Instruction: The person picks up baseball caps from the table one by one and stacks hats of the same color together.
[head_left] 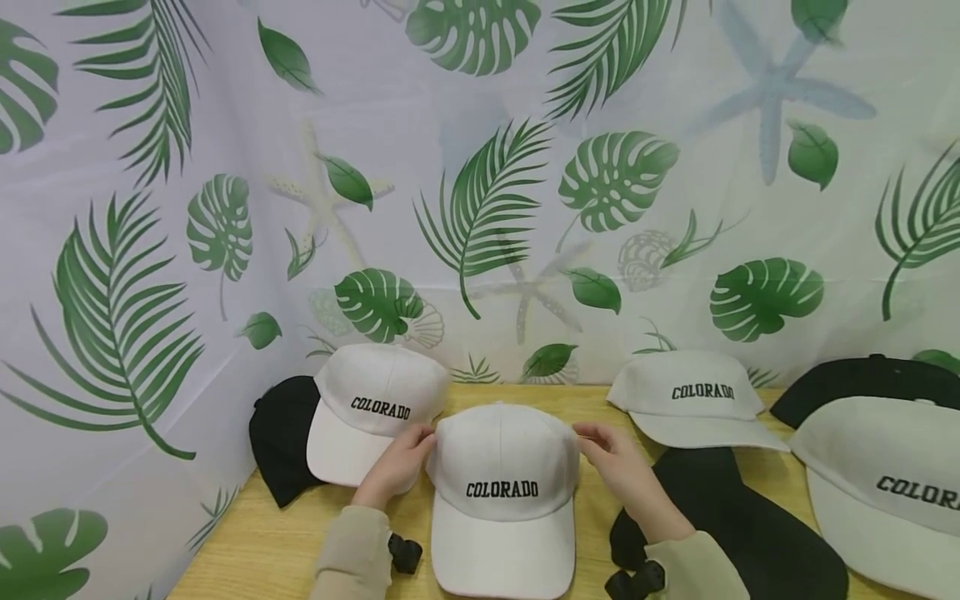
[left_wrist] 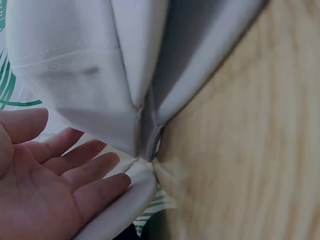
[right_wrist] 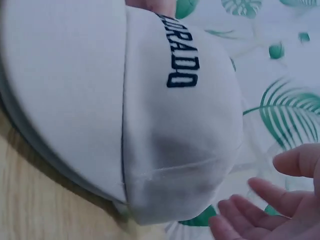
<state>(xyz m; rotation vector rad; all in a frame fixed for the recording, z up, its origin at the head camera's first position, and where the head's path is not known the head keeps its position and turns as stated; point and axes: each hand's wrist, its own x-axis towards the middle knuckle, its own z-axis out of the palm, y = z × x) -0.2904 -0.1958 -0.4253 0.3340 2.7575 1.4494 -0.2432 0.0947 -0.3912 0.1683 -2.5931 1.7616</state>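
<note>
From the head view I see the front white cap (head_left: 501,454) standing brim toward me on the wooden table (head_left: 217,554), with the left hand (head_left: 397,467) and the right hand (head_left: 618,471) at either side of its crown. It looks light to me, soft in the crown and stiffer in the brim, with a cloth surface that should not slip; nothing about it seems fragile, though a hard squeeze might dent the crown. I'd take it at both lower sides, just above the brim. The rear white cap (head_left: 382,375) crowds the left hand, overlapping a black cap (head_left: 279,437); a dark cap (head_left: 750,517) lies by the right forearm, with another white cap (head_left: 690,387) behind it. In the left wrist view the fingers are extended and slightly apart, clamped on nothing, beside white fabric; the angle is poor, so I can't tell whether the fingertips touch it. In the right wrist view the fingers are loosely spread, apart from the crown, with a gap between.
</note>
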